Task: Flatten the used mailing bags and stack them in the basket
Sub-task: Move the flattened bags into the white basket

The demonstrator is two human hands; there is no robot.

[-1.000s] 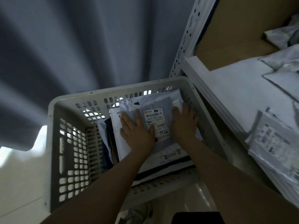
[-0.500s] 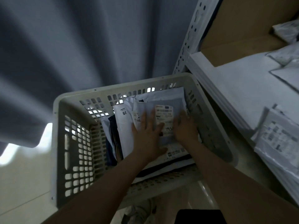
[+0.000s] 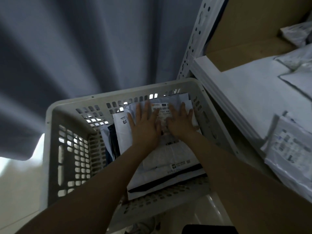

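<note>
- One pale perforated plastic basket (image 3: 104,98) holds a stack of flat mailing bags (image 3: 168,157); their count is unclear.
- Left hand (image 3: 145,127) and right hand (image 3: 181,123) press the top grey labelled bag (image 3: 161,108), fingers straight and spread.

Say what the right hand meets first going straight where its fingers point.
Likely the basket's far wall: the right hand lies flat on the top mailing bag, fingers toward that wall; gap unclear.

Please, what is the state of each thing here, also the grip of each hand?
Basket: upright, partly filled.
Top bag: flat, pressed down.
Left-hand grip: open, flat on top bag.
Right-hand grip: open, flat on top bag.
Shelf bags: lying outside basket.
</note>
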